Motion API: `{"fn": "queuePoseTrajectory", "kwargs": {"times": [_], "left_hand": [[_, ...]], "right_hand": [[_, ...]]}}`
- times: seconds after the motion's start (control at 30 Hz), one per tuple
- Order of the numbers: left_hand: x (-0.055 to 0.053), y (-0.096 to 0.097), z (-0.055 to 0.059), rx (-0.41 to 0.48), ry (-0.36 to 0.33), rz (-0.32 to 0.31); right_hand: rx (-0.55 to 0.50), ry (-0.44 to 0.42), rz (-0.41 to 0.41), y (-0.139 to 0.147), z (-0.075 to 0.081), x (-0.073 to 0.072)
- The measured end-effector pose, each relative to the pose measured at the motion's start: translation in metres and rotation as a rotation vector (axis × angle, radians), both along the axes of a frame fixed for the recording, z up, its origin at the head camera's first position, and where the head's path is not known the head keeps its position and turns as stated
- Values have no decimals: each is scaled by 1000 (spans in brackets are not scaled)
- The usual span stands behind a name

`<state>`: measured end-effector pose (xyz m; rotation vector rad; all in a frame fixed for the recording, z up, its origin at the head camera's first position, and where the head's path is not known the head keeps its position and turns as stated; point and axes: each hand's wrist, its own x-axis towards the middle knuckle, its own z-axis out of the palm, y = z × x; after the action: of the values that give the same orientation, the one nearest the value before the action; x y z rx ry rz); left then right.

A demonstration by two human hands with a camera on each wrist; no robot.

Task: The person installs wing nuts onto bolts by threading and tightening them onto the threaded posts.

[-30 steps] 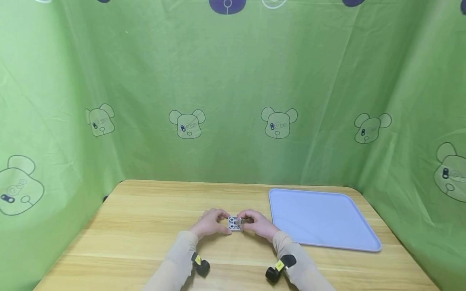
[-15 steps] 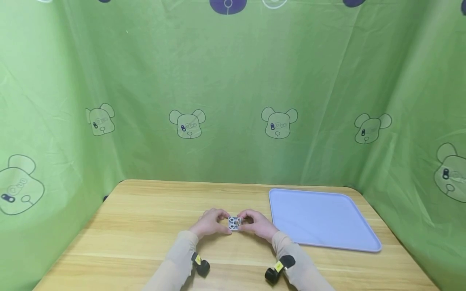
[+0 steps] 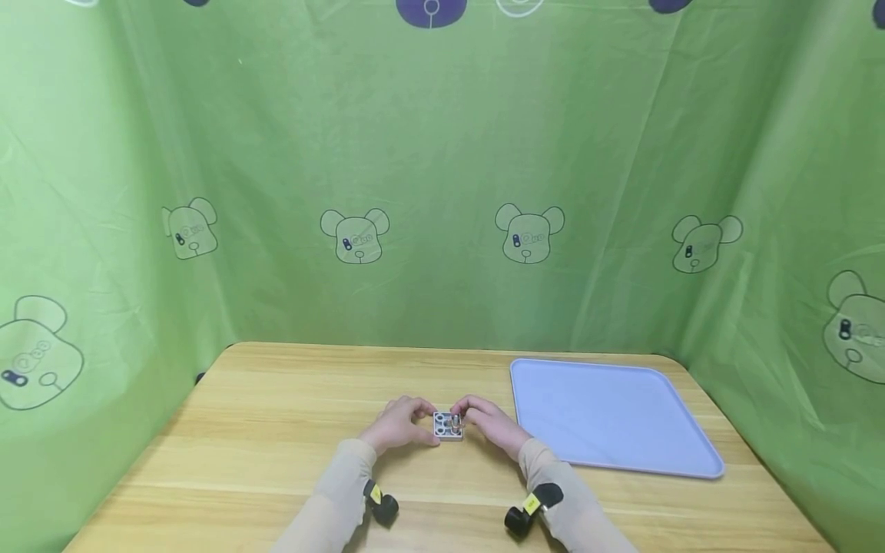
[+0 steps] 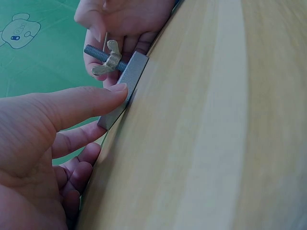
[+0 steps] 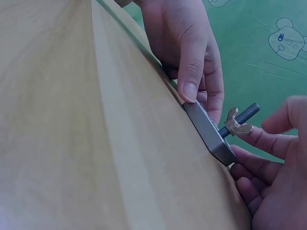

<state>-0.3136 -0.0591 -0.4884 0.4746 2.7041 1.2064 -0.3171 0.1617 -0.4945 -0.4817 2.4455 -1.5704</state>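
A small grey metal block (image 3: pixel 440 437) lies flat on the wooden table, with round holes in its top face. My left hand (image 3: pixel 402 425) grips its left end between thumb and fingers. From the block's right part a threaded bolt (image 5: pixel 248 113) stands up, carrying a brass-coloured wing nut (image 5: pixel 236 123) partway along its thread. My right hand (image 3: pixel 494 426) is beside the bolt. Its index fingertip is right at one wing of the nut, while the thumb stands apart from it. The other right fingers are bent near the block's right end.
A light purple tray (image 3: pixel 608 415) lies on the right of the table (image 3: pixel 290 430), just beyond my right hand. A green patterned curtain (image 3: pixel 442 169) encloses the table at the back and sides.
My right thumb and fingers were close around the nut half a second ago; now the thumb has drawn away from it. The left hand and block have barely moved.
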Motion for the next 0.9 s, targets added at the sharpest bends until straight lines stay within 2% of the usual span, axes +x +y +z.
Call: {"fn": "queuePoseTrajectory", "kwargs": {"times": [0.1, 0.5, 0.9], "left_hand": [[0, 0, 0, 0, -1, 2], [2, 0, 1, 1, 0, -5], [0, 0, 1, 4, -1, -4]], "right_hand": [[1, 7, -2, 0, 0, 0], [-15, 68, 112, 2, -3, 1], [-18, 54, 78, 1, -3, 1]]}}
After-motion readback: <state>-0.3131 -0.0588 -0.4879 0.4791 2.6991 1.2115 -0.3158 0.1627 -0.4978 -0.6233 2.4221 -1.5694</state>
